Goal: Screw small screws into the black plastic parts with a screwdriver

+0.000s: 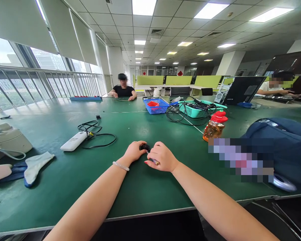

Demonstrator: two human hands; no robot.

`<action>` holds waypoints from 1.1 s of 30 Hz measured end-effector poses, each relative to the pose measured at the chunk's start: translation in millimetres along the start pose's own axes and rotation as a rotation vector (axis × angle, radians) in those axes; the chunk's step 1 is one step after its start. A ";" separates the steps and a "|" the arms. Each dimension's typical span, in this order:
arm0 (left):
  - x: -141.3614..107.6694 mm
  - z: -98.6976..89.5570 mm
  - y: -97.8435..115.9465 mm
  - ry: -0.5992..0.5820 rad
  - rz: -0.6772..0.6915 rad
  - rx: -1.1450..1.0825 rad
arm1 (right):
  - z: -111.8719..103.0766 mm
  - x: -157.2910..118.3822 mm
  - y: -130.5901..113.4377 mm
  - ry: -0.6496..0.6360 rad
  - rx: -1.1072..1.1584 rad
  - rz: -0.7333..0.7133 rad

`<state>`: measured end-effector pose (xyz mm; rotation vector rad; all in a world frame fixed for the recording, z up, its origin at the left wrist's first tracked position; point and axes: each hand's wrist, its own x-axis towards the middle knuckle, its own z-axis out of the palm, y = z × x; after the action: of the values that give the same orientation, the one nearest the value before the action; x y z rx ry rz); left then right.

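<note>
The left fingers (140, 153) pinch a small black object (144, 147), partly covering it; the right fingers (159, 145), just beside it, grip a slim tool (156, 162), tip hard to make out.

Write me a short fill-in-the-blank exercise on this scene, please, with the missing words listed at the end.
1. The left hand holds a small part coloured ____, while the right hand grips a thin tool.
2. The pale bracelet is worn on the person's ____ side.
3. The lid of the bottle is coloured ____.
4. The red item lies in a basket whose colour is ____.

Missing words: black; left; red; blue.
</note>
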<state>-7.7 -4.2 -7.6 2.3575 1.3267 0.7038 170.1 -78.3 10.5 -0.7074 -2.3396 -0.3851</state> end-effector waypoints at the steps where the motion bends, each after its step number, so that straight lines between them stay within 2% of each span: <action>1: -0.1 0.0 0.1 -0.001 -0.001 -0.003 | 0.0 0.3 -0.2 -0.011 -0.028 -0.021; 14: 0.4 1.2 -0.5 0.001 -0.013 -0.023 | -0.3 0.9 -0.8 -0.019 -0.129 -0.026; 21: -0.4 0.5 0.5 0.003 -0.024 -0.029 | 7.7 0.6 -3.4 -0.107 -0.146 -0.066; 28: 0.8 1.8 -1.4 0.008 -0.027 -0.039 | -0.2 1.1 0.8 -0.041 -0.148 0.017; 33: 0.7 2.5 -2.3 0.012 -0.012 -0.047 | -0.4 1.7 0.4 -0.036 -0.159 -0.002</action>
<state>-7.5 -2.6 -10.7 2.3104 1.3140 0.7390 169.4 -77.6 12.0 -0.7925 -2.3629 -0.5686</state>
